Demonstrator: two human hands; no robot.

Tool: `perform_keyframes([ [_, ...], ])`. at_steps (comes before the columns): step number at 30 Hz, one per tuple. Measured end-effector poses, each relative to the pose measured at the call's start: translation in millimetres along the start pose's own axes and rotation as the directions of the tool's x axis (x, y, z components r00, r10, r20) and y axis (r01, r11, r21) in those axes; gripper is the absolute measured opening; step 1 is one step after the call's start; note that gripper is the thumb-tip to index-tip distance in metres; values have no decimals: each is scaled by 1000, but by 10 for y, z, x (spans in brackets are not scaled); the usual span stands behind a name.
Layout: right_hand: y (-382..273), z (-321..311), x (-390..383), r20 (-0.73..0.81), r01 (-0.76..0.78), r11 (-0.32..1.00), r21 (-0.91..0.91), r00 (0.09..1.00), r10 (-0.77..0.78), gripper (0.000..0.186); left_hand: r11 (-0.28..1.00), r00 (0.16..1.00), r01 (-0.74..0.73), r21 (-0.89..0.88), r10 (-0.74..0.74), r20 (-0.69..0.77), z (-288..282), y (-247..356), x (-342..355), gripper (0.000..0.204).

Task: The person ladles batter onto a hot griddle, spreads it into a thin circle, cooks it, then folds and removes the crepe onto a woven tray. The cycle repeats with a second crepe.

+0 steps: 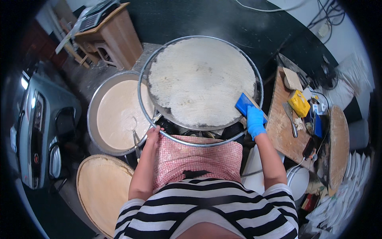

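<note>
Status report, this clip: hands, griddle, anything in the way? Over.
Left hand at metal ring; gloved right hand gripping blue scraper, right side of griddle. Griddle mostly coated pale. Ladle close by left forearm.

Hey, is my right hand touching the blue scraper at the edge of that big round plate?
Touching. The head view shows the gloved right hand wrapped over the blue scraper, with no gap between them.

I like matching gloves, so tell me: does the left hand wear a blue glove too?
No, the left hand is bare, and only the right hand wears a blue glove.
</note>
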State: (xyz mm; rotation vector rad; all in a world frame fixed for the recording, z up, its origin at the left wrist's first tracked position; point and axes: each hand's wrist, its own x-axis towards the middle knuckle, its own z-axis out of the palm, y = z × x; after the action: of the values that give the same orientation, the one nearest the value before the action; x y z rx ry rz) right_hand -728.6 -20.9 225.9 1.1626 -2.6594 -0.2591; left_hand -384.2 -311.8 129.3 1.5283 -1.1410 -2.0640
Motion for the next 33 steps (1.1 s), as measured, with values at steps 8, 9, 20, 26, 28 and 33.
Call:
perform_keyframes([
  [8, -47, -665, -656, -75, 72, 912, 404, 996, -45, 27, 999, 999, 36, -25, -37, -7, 271, -375, -195, 23],
  [9, -41, -752, -715, -52, 17, 879, 476, 999, 9, 29, 998, 999, 49, -48, -49, 0, 359, -468, -250, 22],
  [20, -760, -826, -920, 580, -441, -695, 568, 814, -42, 43, 923, 867, 370, -110, -300, 398, 952, -836, -799, 24],
  [26, -918, -464, -1223, 688, -449, -828, 338, 717, -108, 42, 970, 986, 144, -197, -124, 107, 170, -448, -413, 16],
  [28, -919, -266, -1369, 641, -462, -822, 334, 750, -161, 40, 969, 994, 65, -237, -43, 96, -19, -374, -348, 16],
  [33, -897, 137, -1685, 599, -372, -759, 534, 800, 30, 46, 934, 994, 108, -339, -108, 21, -139, -424, -350, 21],
])
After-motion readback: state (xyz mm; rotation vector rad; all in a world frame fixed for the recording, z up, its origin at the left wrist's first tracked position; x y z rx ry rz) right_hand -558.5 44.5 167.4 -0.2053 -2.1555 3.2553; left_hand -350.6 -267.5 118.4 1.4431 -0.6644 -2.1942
